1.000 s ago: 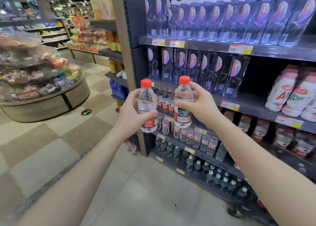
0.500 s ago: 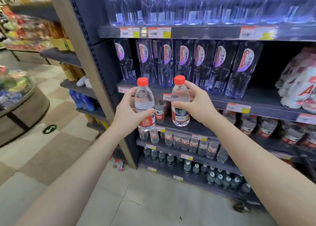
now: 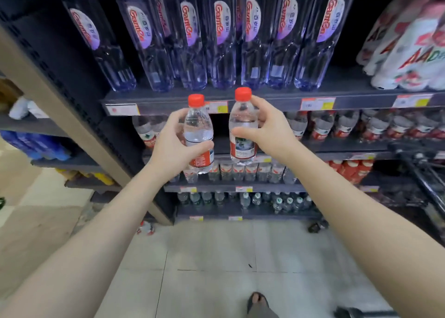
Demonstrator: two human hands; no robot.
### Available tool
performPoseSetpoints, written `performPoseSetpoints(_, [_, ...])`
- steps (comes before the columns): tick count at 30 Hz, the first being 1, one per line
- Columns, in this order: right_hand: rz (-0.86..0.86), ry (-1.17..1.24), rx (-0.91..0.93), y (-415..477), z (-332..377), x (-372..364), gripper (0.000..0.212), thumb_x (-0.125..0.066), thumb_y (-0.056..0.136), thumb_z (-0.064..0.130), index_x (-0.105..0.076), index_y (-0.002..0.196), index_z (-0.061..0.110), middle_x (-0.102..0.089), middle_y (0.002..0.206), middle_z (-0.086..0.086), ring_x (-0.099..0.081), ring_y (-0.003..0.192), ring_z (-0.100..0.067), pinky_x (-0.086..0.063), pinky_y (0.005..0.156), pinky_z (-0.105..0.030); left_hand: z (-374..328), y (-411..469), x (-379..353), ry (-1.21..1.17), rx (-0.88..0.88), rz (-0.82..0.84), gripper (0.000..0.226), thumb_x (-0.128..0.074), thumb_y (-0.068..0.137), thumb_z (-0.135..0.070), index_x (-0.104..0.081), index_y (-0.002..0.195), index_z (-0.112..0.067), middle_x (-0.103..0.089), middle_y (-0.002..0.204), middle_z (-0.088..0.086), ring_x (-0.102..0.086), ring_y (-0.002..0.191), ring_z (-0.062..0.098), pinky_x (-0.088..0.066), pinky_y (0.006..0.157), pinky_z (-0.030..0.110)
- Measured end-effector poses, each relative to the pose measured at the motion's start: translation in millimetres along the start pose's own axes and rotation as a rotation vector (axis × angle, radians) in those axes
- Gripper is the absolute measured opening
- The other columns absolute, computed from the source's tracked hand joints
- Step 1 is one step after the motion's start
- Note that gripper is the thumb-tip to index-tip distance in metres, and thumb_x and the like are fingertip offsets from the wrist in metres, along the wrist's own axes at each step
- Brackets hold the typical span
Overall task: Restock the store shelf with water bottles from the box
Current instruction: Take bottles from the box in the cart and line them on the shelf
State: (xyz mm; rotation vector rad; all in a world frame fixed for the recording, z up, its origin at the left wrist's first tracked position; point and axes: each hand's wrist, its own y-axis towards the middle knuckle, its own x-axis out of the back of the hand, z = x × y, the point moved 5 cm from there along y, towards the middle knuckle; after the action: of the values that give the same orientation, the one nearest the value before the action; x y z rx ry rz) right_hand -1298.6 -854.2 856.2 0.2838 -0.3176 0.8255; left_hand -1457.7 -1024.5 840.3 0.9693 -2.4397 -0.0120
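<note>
My left hand (image 3: 173, 149) grips the left water bottle (image 3: 198, 134), my right hand (image 3: 272, 129) the right water bottle (image 3: 242, 129); both stand upright, with the shelf (image 3: 325, 149) gap dead ahead.

**Plastic, painted metal, tile**

On my feed the 2 small bottles, the left-hand bottle (image 3: 198, 134) and the right-hand bottle (image 3: 242, 127), read as clear, glossy plastic. Each has a red plastic cap (image 3: 196, 100) and a shiny printed film label. The shelf (image 3: 265, 100) looks like dark, matt painted metal, and its upright is perforated. The tall bottles (image 3: 222, 52) above are smooth, bluish, transparent plastic that catches highlights. The price tags (image 3: 317, 103) look like paper to me. The floor (image 3: 216, 257) is pale, smooth tile with a faint sheen.
</note>
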Motion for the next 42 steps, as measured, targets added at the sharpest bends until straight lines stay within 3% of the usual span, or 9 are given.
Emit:
performPoseSetpoints(3, [-0.008, -0.001, -0.013, -5.3, -30.0, -4.8, 0.076, -0.086, 0.081, 0.025, -0.049, 0.146, 0.04, -0.066, 0.131, 0.015, -0.063, 0.119, -0.003, -0.056, 0.097, -0.034, 25.2, 3.5, -21.2, -0.024, 0.001, 0.044, 0.076, -0.093, 0.077, -0.018, -0.052, 0.14, -0.031, -0.073, 0.12, -0.011, -0.072, 0.106, 0.007, -0.059, 0.087, 0.028])
performPoseSetpoints(11, [-0.055, -0.032, 0.057, 5.5, -161.8, -35.4, 0.069, -0.087, 0.08, 0.019, -0.057, 0.138, 0.041, -0.073, 0.108, 0.022, -0.064, 0.1, 0.014, -0.05, 0.075, -0.005, 128.3, 23.6, -104.6, -0.105, -0.114, 0.045, 0.068, -0.087, 0.081, -0.002, -0.049, 0.126, -0.036, -0.058, 0.104, -0.031, -0.06, 0.084, -0.028, -0.046, 0.069, 0.001])
performPoseSetpoints(16, [-0.086, -0.113, 0.2, 23.6, -225.3, -49.7, 0.064, -0.086, 0.082, 0.019, -0.055, 0.129, 0.048, -0.071, 0.108, 0.028, -0.065, 0.101, 0.013, -0.051, 0.084, -0.007, 195.3, 43.6, -148.0, -0.119, -0.243, -0.031, 0.073, -0.09, 0.079, -0.009, -0.05, 0.135, -0.034, -0.067, 0.11, -0.02, -0.066, 0.091, -0.018, -0.049, 0.075, 0.005])
performPoseSetpoints(21, [-0.203, -0.104, 0.318, 37.5, -272.1, -50.4, 0.057, -0.087, 0.08, 0.025, -0.058, 0.119, 0.053, -0.075, 0.101, 0.017, -0.071, 0.098, -0.002, -0.058, 0.088, -0.029, 241.6, 56.7, -173.0, -0.169, -0.334, -0.115, 0.069, -0.093, 0.077, -0.017, -0.053, 0.124, -0.05, -0.077, 0.107, -0.005, -0.075, 0.095, 0.005, -0.062, 0.085, 0.031])
performPoseSetpoints(25, [-0.234, -0.029, 0.359, 55.9, -277.9, -43.1, 0.059, -0.085, 0.081, 0.022, -0.06, 0.133, 0.037, -0.078, 0.102, 0.007, -0.074, 0.096, -0.009, -0.06, 0.086, -0.036, 248.8, 58.5, -179.9, -0.233, -0.357, -0.092, 0.073, -0.091, 0.079, -0.016, -0.054, 0.138, -0.037, -0.079, 0.11, -0.001, -0.077, 0.1, 0.015, -0.062, 0.089, 0.039])
performPoseSetpoints(29, [-0.254, -0.003, 0.352, 92.0, -269.1, -37.8, 0.059, -0.087, 0.078, 0.016, -0.062, 0.128, 0.035, -0.078, 0.101, 0.005, -0.074, 0.094, -0.01, -0.061, 0.082, -0.032, 237.1, 66.1, -179.3, -0.181, -0.37, -0.064, 0.071, -0.092, 0.076, -0.016, -0.055, 0.128, -0.049, -0.079, 0.102, -0.007, -0.076, 0.099, 0.02, -0.064, 0.088, 0.044])
performPoseSetpoints(33, [-0.243, -0.005, 0.289, 136.8, -268.7, -39.5, 0.057, -0.088, 0.078, 0.015, -0.062, 0.127, 0.03, -0.076, 0.107, 0.005, -0.073, 0.097, -0.012, -0.058, 0.081, -0.029, 225.7, 80.3, -172.6, -0.176, -0.361, -0.043, 0.071, -0.093, 0.074, -0.021, -0.055, 0.123, -0.056, -0.078, 0.105, -0.009, -0.075, 0.097, 0.016, -0.064, 0.085, 0.041])
performPoseSetpoints(36, [-0.287, -0.063, 0.247, 164.1, -280.9, -42.5, 0.086, -0.091, 0.071, 0.026, -0.051, 0.147, 0.025, -0.07, 0.126, 0.001, -0.069, 0.11, -0.018, -0.058, 0.093, -0.037, 224.7, 88.0, -170.1, -0.177, -0.371, -0.029, 0.071, -0.094, 0.075, -0.022, -0.056, 0.126, -0.054, -0.078, 0.108, -0.009, -0.075, 0.1, 0.02, -0.063, 0.086, 0.042])
performPoseSetpoints(42, [-0.328, 0.046, 0.174, 192.4, -302.5, -43.6, 0.089, -0.086, 0.078, 0.01, -0.041, 0.155, 0.017, -0.067, 0.132, -0.007, -0.067, 0.115, -0.022, -0.056, 0.092, -0.034, 230.2, 93.6, -170.5, -0.185, -0.375, -0.01, 0.078, -0.092, 0.074, -0.016, -0.054, 0.138, -0.04, -0.078, 0.11, -0.013, -0.075, 0.102, 0.01, -0.061, 0.083, 0.026])
